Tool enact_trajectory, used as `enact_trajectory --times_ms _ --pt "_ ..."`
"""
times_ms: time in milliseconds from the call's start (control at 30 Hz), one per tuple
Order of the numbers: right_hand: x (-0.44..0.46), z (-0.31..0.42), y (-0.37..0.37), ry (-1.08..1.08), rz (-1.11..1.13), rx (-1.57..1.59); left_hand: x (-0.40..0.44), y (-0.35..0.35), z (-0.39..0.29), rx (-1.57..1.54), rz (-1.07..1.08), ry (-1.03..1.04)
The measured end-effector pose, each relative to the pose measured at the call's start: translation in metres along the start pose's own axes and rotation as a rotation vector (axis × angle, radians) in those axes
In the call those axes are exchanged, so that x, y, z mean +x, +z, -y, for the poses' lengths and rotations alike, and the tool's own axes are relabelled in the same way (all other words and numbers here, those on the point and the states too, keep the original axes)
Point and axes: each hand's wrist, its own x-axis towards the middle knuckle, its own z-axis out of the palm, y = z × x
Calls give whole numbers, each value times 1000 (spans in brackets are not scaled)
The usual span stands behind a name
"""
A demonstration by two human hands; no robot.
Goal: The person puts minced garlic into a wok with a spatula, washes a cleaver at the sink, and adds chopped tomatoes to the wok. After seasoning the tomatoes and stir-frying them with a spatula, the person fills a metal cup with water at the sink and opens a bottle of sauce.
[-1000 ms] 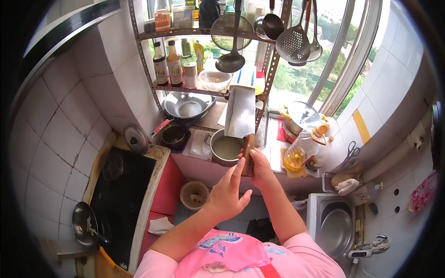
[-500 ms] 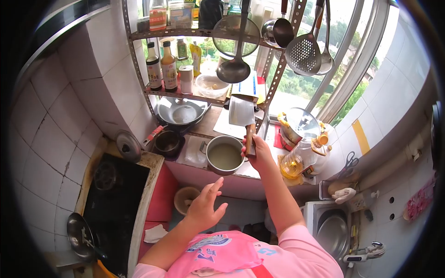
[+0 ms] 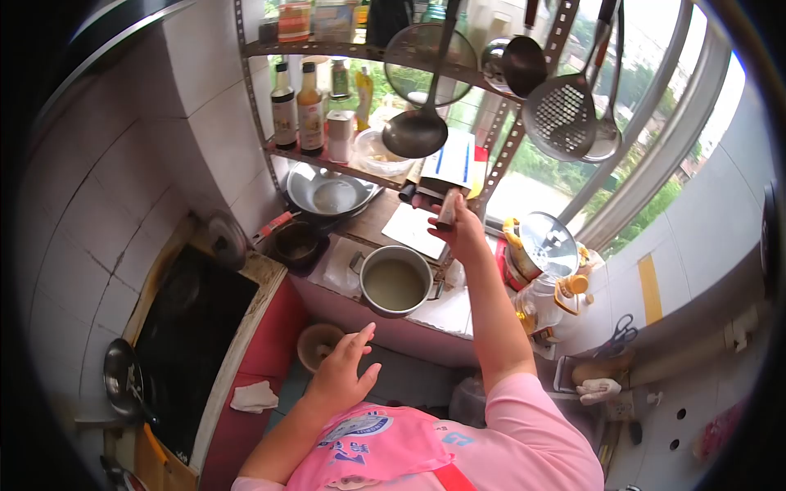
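My right hand point(image 3: 465, 233) is stretched out toward the shelf, its fingers around the brown handle of a cleaver point(image 3: 447, 209). The cleaver's blade does not show; the handle's far end meets dark shapes below a white and blue box point(image 3: 449, 159). Below and left of that hand stands a two-handled pot point(image 3: 396, 281) holding cloudy liquid. My left hand point(image 3: 344, 372) hovers in front of the counter with its fingers stretched out and nothing in it.
Ladles and a skimmer point(image 3: 561, 119) hang at upper right. Bottles point(image 3: 311, 110) stand on the metal shelf. A wide pan point(image 3: 327, 195) and a small dark pot point(image 3: 296, 243) are at the back left. An oil bottle point(image 3: 536, 303) stands right; the black stovetop point(image 3: 192, 327) lies left.
My right hand has moved up and away toward the shelf with the cleaver, whose blade showed before and is now hidden. My left hand has shifted slightly left. The view has tilted.
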Motion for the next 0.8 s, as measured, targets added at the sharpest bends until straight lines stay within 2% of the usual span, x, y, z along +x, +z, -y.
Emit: enact_trajectory --times_ms 67,100,133,167,200,233,267,300,333,400,433,467,533,667,800 --pt "-4 -5 -16 -58 167 -116 -8 5 10 73 -5 -56" --pt "-15 -4 -10 -182 160 -171 -11 7 15 122 -16 -54" --pt "-22 1 -9 -199 185 -343 -12 3 14 128 -49 -14" --pt "-28 7 -8 -223 209 -515 -19 4 15 112 -60 -117" --pt "-16 -5 -25 -285 275 -492 -24 7 28 141 -167 104" --pt "-10 -11 -32 -350 329 -461 -29 1 15 125 -166 -108" --pt "-9 -9 -30 -324 254 -553 -37 0 13 88 -226 -133" --pt "10 -20 -46 -357 246 -497 -46 0 15 50 -282 -147" --pt "18 -26 -44 -356 74 -424 -56 0 15 69 -280 -193" --pt "41 -28 -59 -387 -78 -492 -75 0 9 80 -270 -295" --pt "96 -30 -108 -331 -102 -649 -81 5 2 83 -270 -361" --pt "107 -41 -106 -459 -209 -596 -88 13 7 78 -336 -343" --pt "131 -44 -116 -375 -252 -610 -109 16 9 131 -420 -355" --pt "132 -57 -91 -435 -268 -695 -152 8 3 155 -566 -367" --pt "130 -56 -77 -477 -277 -743 -184 -4 3 225 -626 -410"
